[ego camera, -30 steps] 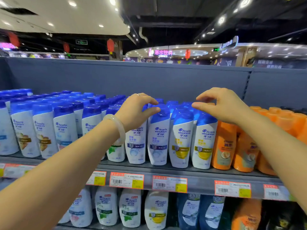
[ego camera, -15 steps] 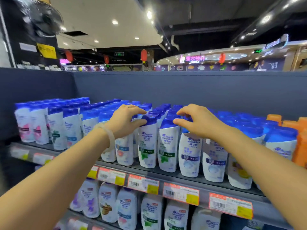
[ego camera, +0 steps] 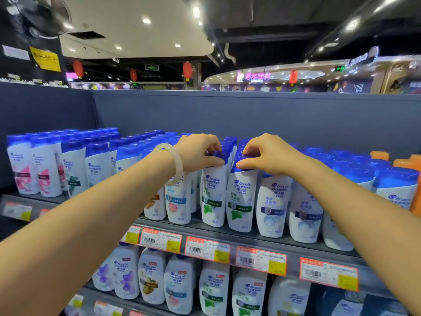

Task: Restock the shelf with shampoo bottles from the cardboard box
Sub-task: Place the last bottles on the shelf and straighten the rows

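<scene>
White shampoo bottles with blue caps fill the top shelf (ego camera: 227, 233) in rows. My left hand (ego camera: 198, 152), with a pale bangle on the wrist, grips the blue cap of a green-labelled bottle (ego camera: 213, 197) in the front row. My right hand (ego camera: 265, 156) pinches the cap of the green-labelled bottle (ego camera: 241, 199) right beside it. Both bottles stand upright on the shelf. The cardboard box is out of sight.
Orange bottles (ego camera: 410, 165) stand at the shelf's right end. A lower shelf holds larger shampoo bottles (ego camera: 180, 286). Price tags (ego camera: 207, 248) line the shelf edge. A grey back panel (ego camera: 250, 115) rises behind the rows, and a side panel (ego camera: 45, 110) closes the left end.
The view has swung left along the shelf. Both hands moved from hovering over yellow- and blue-labelled bottles to closing on the caps of two green-labelled bottles.
</scene>
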A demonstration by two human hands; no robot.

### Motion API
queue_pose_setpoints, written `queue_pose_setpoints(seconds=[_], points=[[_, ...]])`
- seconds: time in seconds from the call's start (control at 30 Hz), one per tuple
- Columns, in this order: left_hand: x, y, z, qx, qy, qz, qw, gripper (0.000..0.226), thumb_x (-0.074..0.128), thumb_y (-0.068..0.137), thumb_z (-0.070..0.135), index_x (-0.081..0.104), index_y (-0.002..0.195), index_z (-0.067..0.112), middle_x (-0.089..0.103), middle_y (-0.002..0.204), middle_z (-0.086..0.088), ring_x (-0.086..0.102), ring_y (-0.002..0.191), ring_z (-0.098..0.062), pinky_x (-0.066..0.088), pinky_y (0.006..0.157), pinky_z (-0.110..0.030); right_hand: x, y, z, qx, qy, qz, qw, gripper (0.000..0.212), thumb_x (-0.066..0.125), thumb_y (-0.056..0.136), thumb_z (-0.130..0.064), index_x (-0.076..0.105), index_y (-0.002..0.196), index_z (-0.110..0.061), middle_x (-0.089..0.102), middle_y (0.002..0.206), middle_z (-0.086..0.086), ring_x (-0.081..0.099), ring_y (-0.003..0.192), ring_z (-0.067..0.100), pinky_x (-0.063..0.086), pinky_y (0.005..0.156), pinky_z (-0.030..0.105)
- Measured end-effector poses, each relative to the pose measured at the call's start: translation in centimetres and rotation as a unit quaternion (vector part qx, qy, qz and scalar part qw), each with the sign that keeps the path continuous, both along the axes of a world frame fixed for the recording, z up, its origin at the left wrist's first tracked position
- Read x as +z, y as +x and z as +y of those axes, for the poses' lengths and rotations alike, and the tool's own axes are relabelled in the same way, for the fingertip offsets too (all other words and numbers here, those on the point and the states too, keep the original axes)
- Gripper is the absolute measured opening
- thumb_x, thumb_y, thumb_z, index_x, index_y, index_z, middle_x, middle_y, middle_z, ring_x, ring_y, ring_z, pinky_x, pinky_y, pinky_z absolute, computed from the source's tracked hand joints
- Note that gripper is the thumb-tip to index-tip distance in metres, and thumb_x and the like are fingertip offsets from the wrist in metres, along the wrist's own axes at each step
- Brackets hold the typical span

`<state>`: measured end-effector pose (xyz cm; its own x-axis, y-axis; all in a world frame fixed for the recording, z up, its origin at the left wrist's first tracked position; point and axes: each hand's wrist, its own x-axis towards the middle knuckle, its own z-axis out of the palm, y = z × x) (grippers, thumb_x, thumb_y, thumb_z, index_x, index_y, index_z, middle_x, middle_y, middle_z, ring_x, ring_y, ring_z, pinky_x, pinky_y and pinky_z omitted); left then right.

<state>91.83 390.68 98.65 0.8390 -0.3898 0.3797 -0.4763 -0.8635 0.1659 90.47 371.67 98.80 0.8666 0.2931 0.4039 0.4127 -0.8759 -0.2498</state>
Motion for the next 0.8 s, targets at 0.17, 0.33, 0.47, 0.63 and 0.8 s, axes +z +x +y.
queue_pose_setpoints(seconds=[0.17, 0.33, 0.47, 0.63, 0.8], points=[[0.3, 0.2, 0.1, 0.001, -0.009, 0.018, 1.0, 0.037, 0.062, 0.084, 0.04, 0.062, 0.112, 0.016, 0.059, 0.101, 0.002, 0.051, 0.086, -0.014, 0.042, 0.078, -0.025, 0.0, -0.3, 0.0, 0.006, 0.019, 0.014, 1.0, 0.036, 0.071, 0.073, -0.042, 0.068, 0.091, -0.011, 0.068, 0.094, 0.006, 0.062, 0.09, 0.024, 0.053, 0.082, 0.042], [0.5, -0.2, 0.3, -0.001, -0.013, 0.037, 0.999, 0.034, 0.061, 0.084, 0.039, 0.062, 0.109, 0.017, 0.056, 0.095, 0.005, 0.052, 0.083, -0.013, 0.037, 0.068, -0.018, 0.2, -0.3, -0.2, 0.02, 0.017, 0.02, 0.999, 0.038, 0.07, 0.074, -0.044, 0.068, 0.091, -0.01, 0.068, 0.094, 0.007, 0.062, 0.091, 0.026, 0.053, 0.083, 0.044], [0.6, -0.4, 0.0, 0.01, -0.017, 0.044, 0.999, 0.033, 0.061, 0.084, 0.039, 0.062, 0.108, 0.016, 0.057, 0.095, 0.003, 0.053, 0.083, -0.015, 0.04, 0.071, -0.022, 0.1, 0.0, -0.4, 0.033, 0.016, 0.019, 0.999, 0.038, 0.07, 0.075, -0.043, 0.068, 0.087, -0.008, 0.068, 0.092, 0.012, 0.062, 0.089, 0.029, 0.053, 0.08, 0.044], [1.0, -0.6, -0.5, 0.025, -0.003, 0.051, 0.998, 0.036, 0.06, 0.085, 0.038, 0.061, 0.112, 0.014, 0.057, 0.095, 0.002, 0.054, 0.085, -0.015, 0.042, 0.075, -0.024, 0.0, 0.1, -0.6, 0.043, 0.026, 0.021, 0.999, 0.036, 0.071, 0.074, -0.043, 0.067, 0.088, -0.01, 0.068, 0.091, 0.007, 0.063, 0.086, 0.025, 0.055, 0.077, 0.042], [1.4, -0.8, -0.6, 0.034, 0.008, 0.062, 0.997, 0.039, 0.059, 0.085, 0.037, 0.06, 0.116, 0.013, 0.062, 0.107, -0.003, 0.055, 0.088, -0.015, 0.046, 0.079, -0.025, -0.2, 0.1, -0.7, 0.048, 0.023, 0.019, 0.998, 0.033, 0.071, 0.074, -0.044, 0.064, 0.085, -0.014, 0.063, 0.084, 0.001, 0.058, 0.081, 0.021, 0.049, 0.072, 0.035]])
